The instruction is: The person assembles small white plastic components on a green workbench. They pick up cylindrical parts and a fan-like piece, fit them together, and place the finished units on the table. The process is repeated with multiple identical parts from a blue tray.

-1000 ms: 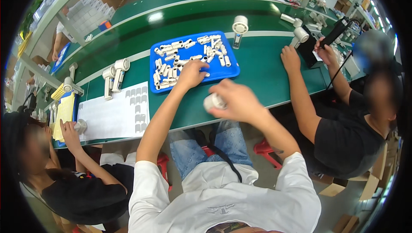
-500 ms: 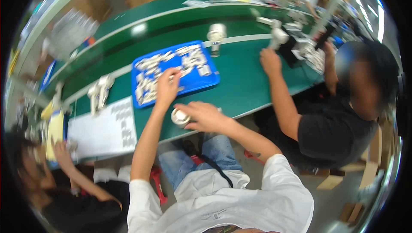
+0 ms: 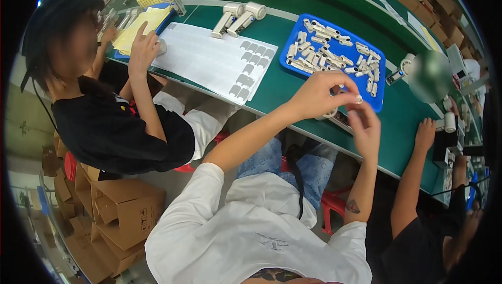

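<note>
My left hand [image 3: 323, 94] is raised over the front edge of the tray, thumb and fingertips pinched on a small white part [image 3: 359, 99]. Close against that part are the fingertips of my right hand [image 3: 365, 127], its thumb held apart from the fingers. Beneath both hands, a white round-headed device [image 3: 330, 114] lies near the table's front edge, mostly covered by them. Just beyond, a blue tray [image 3: 380, 77] holds many loose white and grey pieces.
Two white handheld devices [image 3: 238, 18] lie by white sheets with grey stickers [image 3: 209, 64] on the green table [image 3: 282, 88]. Another device [image 3: 400, 69] stands right of the tray. Co-workers sit on both sides; one's hand [image 3: 144, 54] is at the left, another's arm [image 3: 413, 174] at the right.
The view has swung left. My left hand has come away from the tray with a small white part. My right hand has lifted off the white device to meet it.
</note>
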The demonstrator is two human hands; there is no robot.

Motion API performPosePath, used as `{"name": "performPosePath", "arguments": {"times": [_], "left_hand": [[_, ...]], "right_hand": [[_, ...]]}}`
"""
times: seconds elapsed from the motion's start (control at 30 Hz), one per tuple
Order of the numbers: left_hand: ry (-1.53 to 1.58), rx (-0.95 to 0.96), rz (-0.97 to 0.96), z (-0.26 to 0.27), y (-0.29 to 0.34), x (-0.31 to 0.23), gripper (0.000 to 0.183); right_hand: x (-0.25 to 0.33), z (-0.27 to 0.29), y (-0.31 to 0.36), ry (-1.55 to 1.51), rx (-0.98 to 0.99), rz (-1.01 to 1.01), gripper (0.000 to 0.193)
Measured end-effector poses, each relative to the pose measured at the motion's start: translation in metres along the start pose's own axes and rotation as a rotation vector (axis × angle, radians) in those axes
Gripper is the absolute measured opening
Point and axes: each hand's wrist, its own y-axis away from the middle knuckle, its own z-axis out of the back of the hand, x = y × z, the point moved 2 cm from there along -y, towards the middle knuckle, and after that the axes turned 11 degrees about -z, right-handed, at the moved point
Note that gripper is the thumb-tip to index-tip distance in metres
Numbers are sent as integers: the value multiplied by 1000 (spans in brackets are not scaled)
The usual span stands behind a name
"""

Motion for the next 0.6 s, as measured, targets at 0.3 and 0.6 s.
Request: {"name": "performPosePath", "arguments": {"times": [0.3,0.6], "left_hand": [[106,229,77,-21,8,-5,20],[-123,236,60,-3,10,3,48]], "right_hand": [[-17,3,15,-616,199,-173,21],[-4,10,35,-1302,394,-283,46]]}}
